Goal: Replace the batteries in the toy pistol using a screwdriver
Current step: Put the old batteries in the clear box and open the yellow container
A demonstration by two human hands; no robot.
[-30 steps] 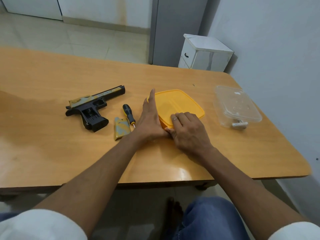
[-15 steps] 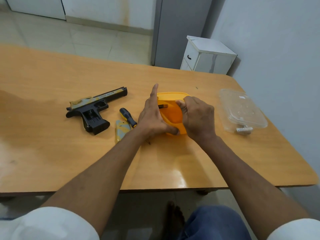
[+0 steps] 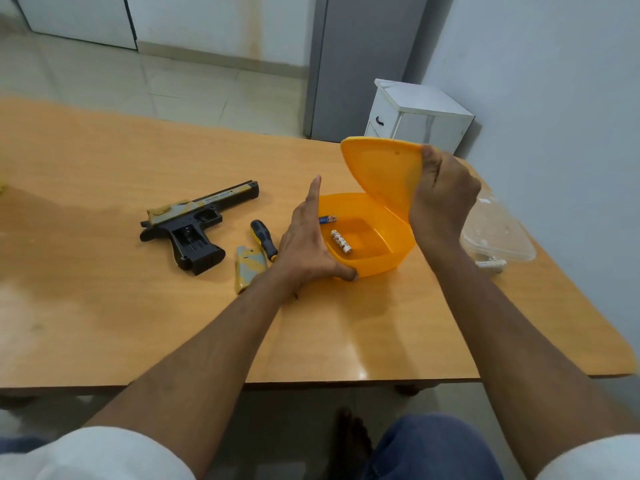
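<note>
Now the right hand grips the lifted orange lid tilted above the orange box, whose near-left wall the left hand steadies with straight fingers and thumb, two batteries lying inside, the screwdriver and toy pistol left of the box.

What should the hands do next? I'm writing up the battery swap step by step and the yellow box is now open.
Probably set the lid aside, then reach into the yellow box for a battery. The right hand grips the raised lid, the left hand steadies the box, and the toy pistol lies with its grip compartment open.
</note>
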